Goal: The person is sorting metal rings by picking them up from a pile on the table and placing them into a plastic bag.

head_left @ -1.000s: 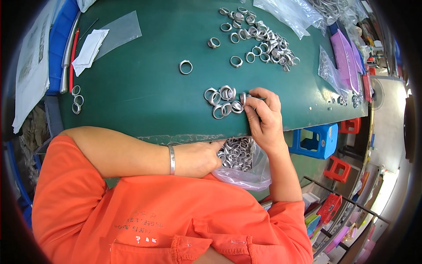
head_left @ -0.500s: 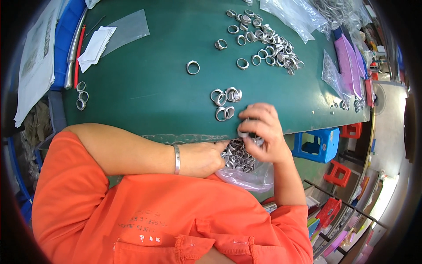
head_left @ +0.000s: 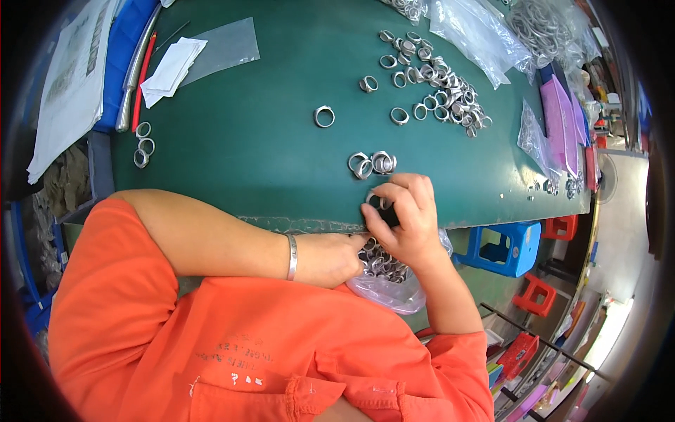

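Note:
My left hand point(head_left: 334, 260) is closed at the table's front edge, gripping the rim of a clear plastic bag point(head_left: 404, 299) full of metal rings point(head_left: 385, 266). Just above the bag, my right hand point(head_left: 410, 218) curls over the table edge. Its thumb and fingers pinch a pair of silver-coloured rings point(head_left: 373, 199), partly hidden by the fingers. Beyond those fingertips lies a small cluster of rings point(head_left: 361, 166) on the green tabletop point(head_left: 239, 148). One single ring point(head_left: 324, 117) rests apart, farther off to the left.
A large heap of rings point(head_left: 457, 95) spreads at the far right, near clear plastic bags point(head_left: 471, 35). White paper slips point(head_left: 172, 67), a red pencil point(head_left: 144, 81) and three rings point(head_left: 145, 145) lie at left. A blue stool point(head_left: 503, 250) stands beyond the table's right front edge.
My right hand has moved from above the bag's opening onto the near pair of rings and closed on them. My left hand stays at the bag. The whole view has shifted slightly.

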The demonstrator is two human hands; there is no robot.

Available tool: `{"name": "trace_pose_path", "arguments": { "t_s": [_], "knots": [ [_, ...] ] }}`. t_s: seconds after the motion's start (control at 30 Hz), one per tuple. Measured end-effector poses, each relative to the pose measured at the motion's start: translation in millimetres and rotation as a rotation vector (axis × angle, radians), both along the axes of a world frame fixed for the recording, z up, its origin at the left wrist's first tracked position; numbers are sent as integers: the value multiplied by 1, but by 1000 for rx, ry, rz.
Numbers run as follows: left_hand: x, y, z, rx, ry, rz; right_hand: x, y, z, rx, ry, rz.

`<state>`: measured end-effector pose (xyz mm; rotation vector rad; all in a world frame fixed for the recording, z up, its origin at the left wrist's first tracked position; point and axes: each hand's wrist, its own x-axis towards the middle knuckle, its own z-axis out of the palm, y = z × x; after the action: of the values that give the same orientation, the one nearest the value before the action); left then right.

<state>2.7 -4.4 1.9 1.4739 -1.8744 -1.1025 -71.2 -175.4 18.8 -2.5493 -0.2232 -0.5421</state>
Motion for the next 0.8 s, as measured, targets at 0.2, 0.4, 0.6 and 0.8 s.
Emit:
{"name": "trace_pose_path", "arguments": {
  "t_s": [0.2,0.4,0.6,0.8],
  "knots": [
    [-2,1,-5,-53,11,41,10,-5,1,179,-20,-237],
    [-3,0,-7,-63,0,31,26,-7,-10,490,106,-442],
    [-5,0,-4,-32,-44,34,51,-23,-1,181,-22,-229],
    [-7,-1,-10,-79,-57,38,37,-32,1,258,196,-91]
  ]
}}
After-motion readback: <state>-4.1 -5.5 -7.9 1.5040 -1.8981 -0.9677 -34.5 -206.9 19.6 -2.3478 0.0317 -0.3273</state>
